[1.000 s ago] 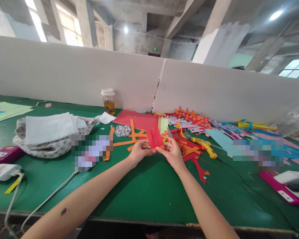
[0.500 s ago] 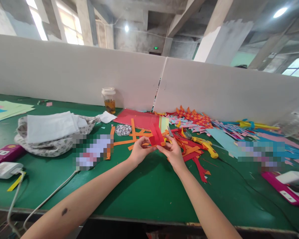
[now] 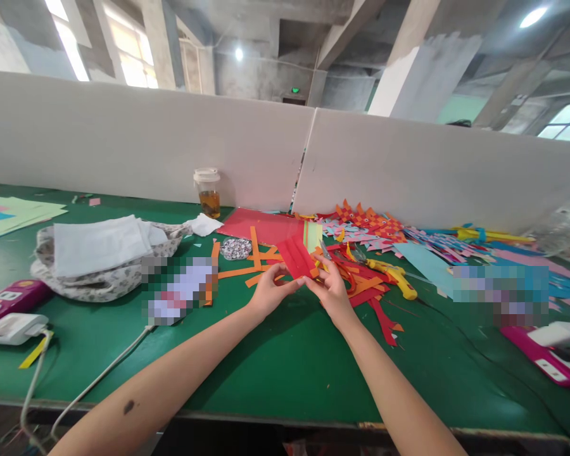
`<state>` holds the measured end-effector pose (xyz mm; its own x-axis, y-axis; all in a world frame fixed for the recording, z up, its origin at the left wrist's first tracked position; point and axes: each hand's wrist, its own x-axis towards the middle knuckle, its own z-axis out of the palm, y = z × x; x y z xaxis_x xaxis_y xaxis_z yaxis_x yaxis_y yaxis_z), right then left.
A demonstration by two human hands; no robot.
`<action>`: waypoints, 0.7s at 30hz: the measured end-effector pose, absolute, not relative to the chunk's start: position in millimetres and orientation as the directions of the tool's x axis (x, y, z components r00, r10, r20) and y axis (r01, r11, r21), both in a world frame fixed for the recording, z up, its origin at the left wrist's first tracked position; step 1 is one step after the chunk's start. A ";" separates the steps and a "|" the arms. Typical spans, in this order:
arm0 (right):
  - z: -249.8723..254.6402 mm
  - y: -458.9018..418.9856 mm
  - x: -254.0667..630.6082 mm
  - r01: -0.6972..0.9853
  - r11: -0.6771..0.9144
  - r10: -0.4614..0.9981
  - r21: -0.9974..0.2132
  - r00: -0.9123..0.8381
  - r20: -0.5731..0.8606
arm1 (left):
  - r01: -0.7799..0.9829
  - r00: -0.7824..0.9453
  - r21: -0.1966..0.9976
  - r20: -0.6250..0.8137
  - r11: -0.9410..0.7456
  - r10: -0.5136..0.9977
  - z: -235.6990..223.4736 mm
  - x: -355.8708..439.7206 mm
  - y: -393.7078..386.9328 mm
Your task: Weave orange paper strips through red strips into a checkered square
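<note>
Red paper strips (image 3: 296, 255) lie side by side in a small flat piece, held up above the table. My left hand (image 3: 272, 292) pinches its lower left edge between thumb and fingers. On the other side, my right hand (image 3: 331, 292) is closed on its lower right edge, where a bit of orange shows. Orange paper strips (image 3: 240, 272) lie crossed to the left of my hands. Just right of them is a heap of red and orange strips (image 3: 368, 290), with scissors (image 3: 325, 249) partly hidden by my right hand.
A yellow glue gun (image 3: 399, 278) with a black cord lies to the right. Behind are a red sheet (image 3: 261, 225), woven orange-red paper pieces (image 3: 368, 218) and a lidded tea cup (image 3: 209, 193). A cloth bag (image 3: 95, 288), charging phone (image 3: 180, 291) and power strip (image 3: 16, 297) sit left.
The red strips in my hands have spread from a crossed, folded shape into a wider, flatter piece. Both hands stay in nearly the same place.
</note>
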<state>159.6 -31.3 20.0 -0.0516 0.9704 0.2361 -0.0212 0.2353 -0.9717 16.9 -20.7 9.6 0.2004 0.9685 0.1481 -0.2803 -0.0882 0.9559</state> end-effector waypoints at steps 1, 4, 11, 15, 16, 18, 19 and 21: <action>20.4 -32.2 160.3 -0.023 0.237 0.969 -0.971 -0.068 0.238 | -0.278 0.214 0.957 0.146 -0.083 0.966 10.3 17.1 -21.5; 20.0 -34.2 162.2 -0.007 0.209 0.968 -0.978 -0.140 0.208 | -0.297 0.212 0.954 0.116 -0.049 0.970 10.8 16.9 -22.0; 16.1 -26.8 165.4 -0.027 0.115 0.991 -0.993 -0.064 0.116 | -0.394 0.099 0.914 -0.069 0.103 0.993 4.4 13.2 -14.2; 13.1 -21.0 167.1 0.012 0.091 0.991 -0.996 0.094 0.092 | -0.397 0.125 0.911 -0.069 0.114 0.990 4.1 13.2 -13.7; 11.8 -19.8 167.7 0.002 0.085 0.989 -0.996 0.121 0.085 | -0.404 0.135 0.908 -0.062 0.112 0.989 4.6 13.3 -14.1; 9.2 -17.7 169.4 -0.032 0.066 0.986 -0.997 0.154 0.060 | -0.426 0.164 0.898 -0.045 0.112 0.985 6.2 13.0 -14.9; 8.0 -16.6 170.6 -0.053 0.055 0.986 -0.997 0.158 0.046 | -0.444 0.177 0.889 -0.040 0.115 0.983 7.1 12.6 -15.1; 6.5 -14.6 173.7 -0.085 0.042 0.989 -0.995 0.147 0.029 | -0.489 0.198 0.862 -0.042 0.136 0.979 8.6 11.1 -15.0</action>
